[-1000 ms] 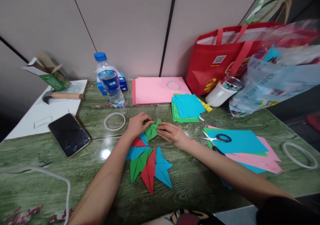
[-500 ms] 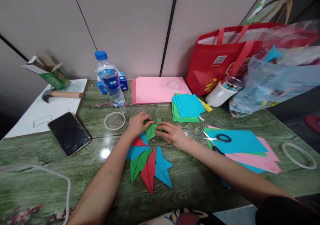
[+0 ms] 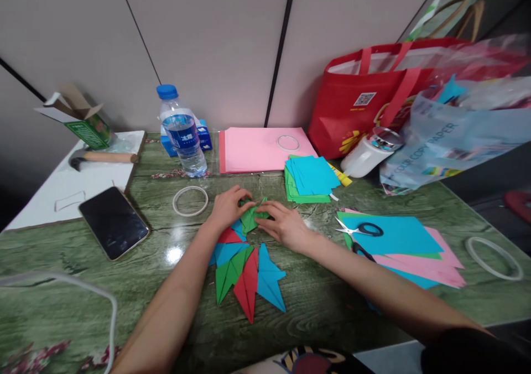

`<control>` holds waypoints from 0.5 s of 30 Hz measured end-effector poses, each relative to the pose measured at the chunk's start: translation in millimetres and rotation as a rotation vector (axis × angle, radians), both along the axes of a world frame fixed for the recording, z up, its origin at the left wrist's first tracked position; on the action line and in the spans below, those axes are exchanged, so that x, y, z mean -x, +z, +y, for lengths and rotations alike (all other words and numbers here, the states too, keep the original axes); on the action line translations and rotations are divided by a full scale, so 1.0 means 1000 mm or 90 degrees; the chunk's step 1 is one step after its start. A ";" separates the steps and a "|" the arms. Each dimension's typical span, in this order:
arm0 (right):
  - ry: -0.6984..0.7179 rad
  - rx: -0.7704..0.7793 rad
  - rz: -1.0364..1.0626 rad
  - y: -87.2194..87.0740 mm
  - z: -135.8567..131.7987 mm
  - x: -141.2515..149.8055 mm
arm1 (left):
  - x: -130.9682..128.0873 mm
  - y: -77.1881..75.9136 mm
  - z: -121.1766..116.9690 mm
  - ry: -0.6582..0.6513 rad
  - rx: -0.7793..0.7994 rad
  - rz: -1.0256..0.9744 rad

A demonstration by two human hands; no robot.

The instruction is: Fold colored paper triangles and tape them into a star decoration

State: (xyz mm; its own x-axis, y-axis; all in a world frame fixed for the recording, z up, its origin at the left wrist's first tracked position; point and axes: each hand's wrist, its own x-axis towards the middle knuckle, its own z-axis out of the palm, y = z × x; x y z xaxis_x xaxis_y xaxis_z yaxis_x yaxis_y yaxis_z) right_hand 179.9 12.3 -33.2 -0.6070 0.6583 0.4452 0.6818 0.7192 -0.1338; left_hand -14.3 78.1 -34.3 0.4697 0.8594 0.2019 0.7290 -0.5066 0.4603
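A green folded paper piece [image 3: 249,219] lies at the top of a curved row of folded papers. My left hand [image 3: 230,208] pinches its left edge, and my right hand [image 3: 282,222] has its fingers on the right edge. Below my left hand show a red folded piece [image 3: 228,236] and a blue one [image 3: 229,252], partly covered. Nearer to me the row goes on with a green piece [image 3: 232,274], a red piece [image 3: 248,286] and a blue piece [image 3: 270,281]. My fingers hide parts of the held paper.
Blue and green paper squares [image 3: 313,176] lie behind my right hand. Scissors [image 3: 359,231] rest on coloured sheets [image 3: 406,235] at the right. A tape roll [image 3: 190,188], water bottle [image 3: 182,133] and phone [image 3: 114,223] are on the left; a red bag [image 3: 344,97] stands behind.
My right fingers have shifted slightly left over the green folded paper. More green paper shows beside my left fingertips. The rest of the row has stayed in place.
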 end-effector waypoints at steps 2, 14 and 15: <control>-0.004 -0.008 0.029 -0.002 -0.001 0.001 | 0.000 0.000 0.000 -0.003 -0.001 -0.007; -0.083 0.016 0.091 -0.010 -0.011 0.012 | 0.001 0.000 0.001 -0.009 0.017 -0.018; -0.087 0.016 0.095 -0.010 -0.011 0.012 | 0.001 -0.001 0.001 -0.010 0.018 -0.023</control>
State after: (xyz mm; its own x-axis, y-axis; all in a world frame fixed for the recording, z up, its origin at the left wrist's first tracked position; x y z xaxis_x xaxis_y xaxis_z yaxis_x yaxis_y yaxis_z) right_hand 167.6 1.5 -43.4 -0.4406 0.7415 0.5060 0.7438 0.6171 -0.2568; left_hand -15.2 79.3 -34.9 0.4760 0.8578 0.1939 0.7041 -0.5038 0.5004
